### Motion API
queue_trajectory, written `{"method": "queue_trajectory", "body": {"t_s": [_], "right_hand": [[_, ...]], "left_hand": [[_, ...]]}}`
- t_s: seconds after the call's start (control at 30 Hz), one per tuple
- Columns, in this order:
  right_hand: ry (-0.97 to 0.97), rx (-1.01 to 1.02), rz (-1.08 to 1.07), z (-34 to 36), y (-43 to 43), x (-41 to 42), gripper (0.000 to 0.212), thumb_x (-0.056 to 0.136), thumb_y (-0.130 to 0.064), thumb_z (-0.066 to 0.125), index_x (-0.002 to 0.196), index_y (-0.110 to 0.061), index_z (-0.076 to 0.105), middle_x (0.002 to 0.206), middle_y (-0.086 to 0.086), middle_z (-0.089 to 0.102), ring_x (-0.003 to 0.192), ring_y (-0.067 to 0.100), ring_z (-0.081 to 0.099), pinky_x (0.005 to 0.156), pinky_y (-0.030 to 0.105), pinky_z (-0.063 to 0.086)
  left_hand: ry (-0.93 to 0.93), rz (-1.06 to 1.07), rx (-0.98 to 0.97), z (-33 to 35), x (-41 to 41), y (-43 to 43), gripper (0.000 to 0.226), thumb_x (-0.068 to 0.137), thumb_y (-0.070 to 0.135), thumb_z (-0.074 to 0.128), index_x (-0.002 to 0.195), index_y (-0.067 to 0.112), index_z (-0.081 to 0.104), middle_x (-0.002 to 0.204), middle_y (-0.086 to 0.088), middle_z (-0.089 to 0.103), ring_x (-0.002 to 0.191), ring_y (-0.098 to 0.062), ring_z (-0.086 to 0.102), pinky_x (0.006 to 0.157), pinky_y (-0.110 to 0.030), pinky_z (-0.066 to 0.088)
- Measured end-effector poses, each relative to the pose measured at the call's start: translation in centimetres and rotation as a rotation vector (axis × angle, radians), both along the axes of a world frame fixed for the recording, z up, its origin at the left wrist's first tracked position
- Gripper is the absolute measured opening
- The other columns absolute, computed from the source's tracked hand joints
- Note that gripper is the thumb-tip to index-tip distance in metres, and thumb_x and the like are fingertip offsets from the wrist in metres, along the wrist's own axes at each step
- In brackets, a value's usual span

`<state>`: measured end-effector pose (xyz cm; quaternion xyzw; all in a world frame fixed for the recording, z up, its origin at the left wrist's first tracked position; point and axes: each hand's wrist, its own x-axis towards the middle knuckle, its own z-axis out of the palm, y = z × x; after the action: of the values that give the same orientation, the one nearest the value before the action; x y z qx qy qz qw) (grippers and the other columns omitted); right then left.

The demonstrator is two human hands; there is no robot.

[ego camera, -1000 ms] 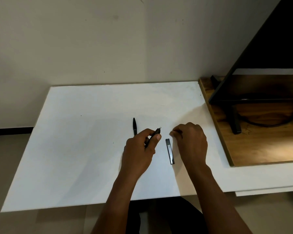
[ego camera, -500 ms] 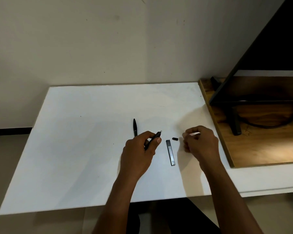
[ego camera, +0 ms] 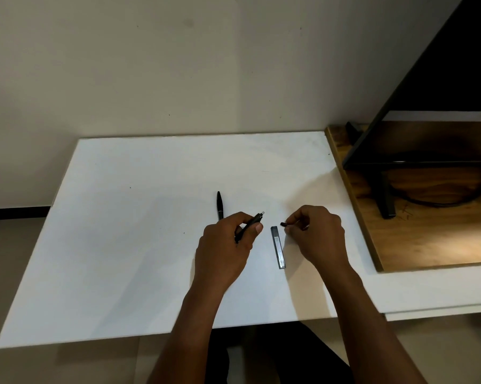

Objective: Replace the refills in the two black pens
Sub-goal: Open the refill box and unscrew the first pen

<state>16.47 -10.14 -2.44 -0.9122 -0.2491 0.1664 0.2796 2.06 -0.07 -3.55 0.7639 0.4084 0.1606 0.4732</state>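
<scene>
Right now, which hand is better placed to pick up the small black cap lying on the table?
Right. The right hand has its fingertips beside the small black cap, near the top of the refill case. The left hand is closed around a black pen, so it is not free.

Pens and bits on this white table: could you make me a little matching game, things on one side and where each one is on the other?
Things:
1. pen with the pale end
2. second black pen
3. flat dark case
4. small black cap

Places:
A. lying flat between the two hands
B. at the right hand's fingertips
C. gripped in the left hand
D. lying on the table beyond the left hand

Pairs: 1-C, 2-D, 3-A, 4-B
</scene>
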Motion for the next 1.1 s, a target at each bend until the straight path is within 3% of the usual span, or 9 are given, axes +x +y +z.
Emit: {"method": "queue_trajectory", "body": {"t_s": [0.2, 0.4, 0.53, 0.6, 0.73, 0.9, 1.1], "right_hand": [[-0.096, 0.087, 0.080, -1.0, 1.5, -1.1, 0.007, 0.089, -0.011, 0.071, 0.091, -0.017, 0.074, 0.087, -0.002, 0.071, 0.076, 0.011, 0.060, 0.069, 0.024, 0.045], [-0.055, 0.145, 0.090, -0.9, 1.1, -0.6, 0.022, 0.088, 0.001, 0.066, 0.094, -0.018, 0.077, 0.084, -0.010, 0.071, 0.067, -0.003, 0.059, 0.061, 0.001, 0.034], [-0.064, 0.242, 0.017, 0.2, 0.9, 0.0, 0.022, 0.094, -0.003, 0.061, 0.099, -0.018, 0.077, 0.094, -0.009, 0.074, 0.076, 0.002, 0.061, 0.064, 0.007, 0.041], [0.015, 0.315, 0.037, 0.8, 1.0, 0.0, 0.018, 0.094, -0.009, 0.064, 0.101, -0.019, 0.077, 0.093, -0.008, 0.075, 0.078, 0.007, 0.067, 0.065, 0.008, 0.047], [0.286, 0.378, 0.093, 1.1, 1.2, -0.7, 0.010, 0.091, -0.023, 0.071, 0.097, -0.019, 0.079, 0.084, -0.005, 0.077, 0.074, 0.013, 0.074, 0.062, 0.024, 0.054], [0.541, 0.485, 0.064, 0.9, 1.1, -0.7, 0.013, 0.093, -0.023, 0.069, 0.092, -0.015, 0.081, 0.078, 0.002, 0.078, 0.068, 0.013, 0.071, 0.057, 0.020, 0.050], [0.596, 0.538, 0.068, 1.0, 1.1, -0.4, 0.009, 0.088, -0.016, 0.075, 0.087, -0.008, 0.079, 0.079, 0.016, 0.077, 0.071, 0.020, 0.070, 0.064, 0.025, 0.057]], "left_hand": [[-0.002, 0.037, 0.017, 0.2, 0.0, 0.0, 0.025, 0.091, 0.052, 0.061, 0.103, 0.033, 0.072, 0.070, 0.003, 0.072, 0.066, -0.017, 0.071, 0.063, -0.046, 0.061], [0.008, 0.040, 0.005, 0.3, 0.0, 0.0, 0.026, 0.091, 0.052, 0.061, 0.103, 0.032, 0.072, 0.071, 0.003, 0.072, 0.066, -0.017, 0.072, 0.063, -0.046, 0.061], [0.002, 0.046, -0.002, 0.3, -0.1, 0.1, 0.026, 0.092, 0.050, 0.062, 0.103, 0.030, 0.072, 0.072, 0.002, 0.072, 0.067, -0.019, 0.072, 0.064, -0.046, 0.062], [-0.005, 0.036, -0.001, 0.5, 0.0, 0.0, 0.027, 0.092, 0.049, 0.062, 0.106, 0.028, 0.073, 0.073, 0.001, 0.073, 0.068, -0.019, 0.072, 0.065, -0.046, 0.062], [-0.014, 0.020, 0.018, 0.8, 0.1, -0.2, 0.027, 0.092, 0.048, 0.062, 0.107, 0.028, 0.074, 0.074, 0.001, 0.074, 0.069, -0.018, 0.072, 0.064, -0.046, 0.062], [-0.004, -0.010, 0.021, 0.7, 0.0, -0.2, 0.027, 0.093, 0.046, 0.062, 0.111, 0.030, 0.074, 0.080, 0.002, 0.076, 0.073, -0.017, 0.073, 0.067, -0.045, 0.062], [-0.041, -0.058, 0.012, 0.7, 0.1, -0.3, 0.019, 0.095, 0.045, 0.060, 0.104, 0.036, 0.074, 0.074, 0.015, 0.075, 0.058, 0.001, 0.067, 0.063, -0.039, 0.062]]}}
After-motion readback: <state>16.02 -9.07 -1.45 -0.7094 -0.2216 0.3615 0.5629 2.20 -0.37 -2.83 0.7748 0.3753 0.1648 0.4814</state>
